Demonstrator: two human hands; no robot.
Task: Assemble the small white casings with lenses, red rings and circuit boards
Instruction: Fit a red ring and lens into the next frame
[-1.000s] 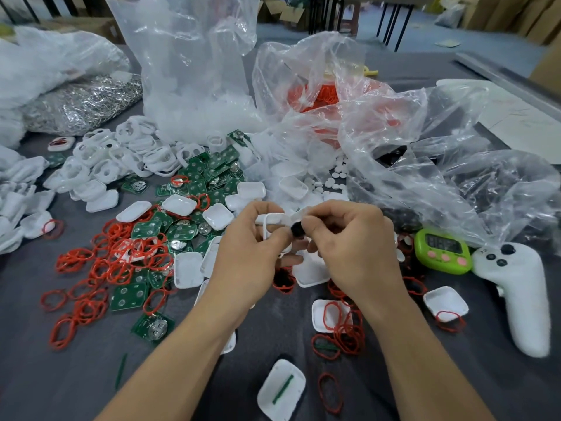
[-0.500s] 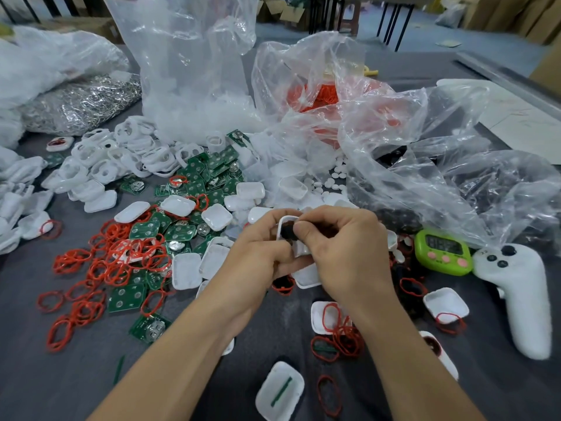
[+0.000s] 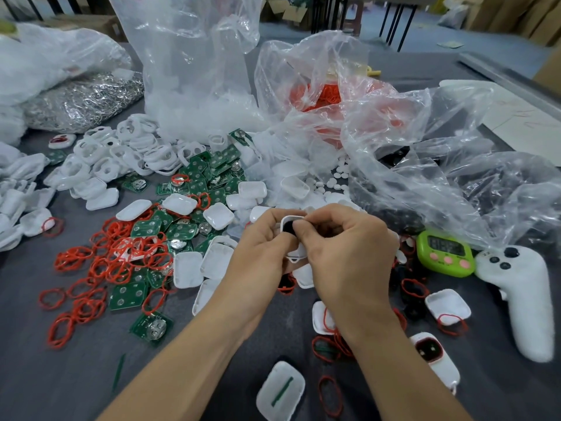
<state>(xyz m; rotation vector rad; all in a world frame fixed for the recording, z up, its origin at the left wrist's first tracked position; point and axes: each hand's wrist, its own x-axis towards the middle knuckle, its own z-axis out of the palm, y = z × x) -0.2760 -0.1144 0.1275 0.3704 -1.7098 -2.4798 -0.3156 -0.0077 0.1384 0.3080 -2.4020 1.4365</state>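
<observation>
Your left hand (image 3: 263,249) grips the seemingly light, stiff casing (image 3: 292,219) by its rim; your right hand (image 3: 349,253) pinches the small, likely slippery lens (image 3: 287,228).

Glossy white plastic casing (image 3: 291,235), matt red rubbery rings (image 3: 100,262), crinkled clear plastic bags (image 3: 394,141), shiny metal clips (image 3: 82,101)

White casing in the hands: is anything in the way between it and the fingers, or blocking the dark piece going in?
Nothing visible is. The left hand grips the white casing directly. The right hand holds the dark piece right against the casing's opening, and no loose part lies between them.
</observation>
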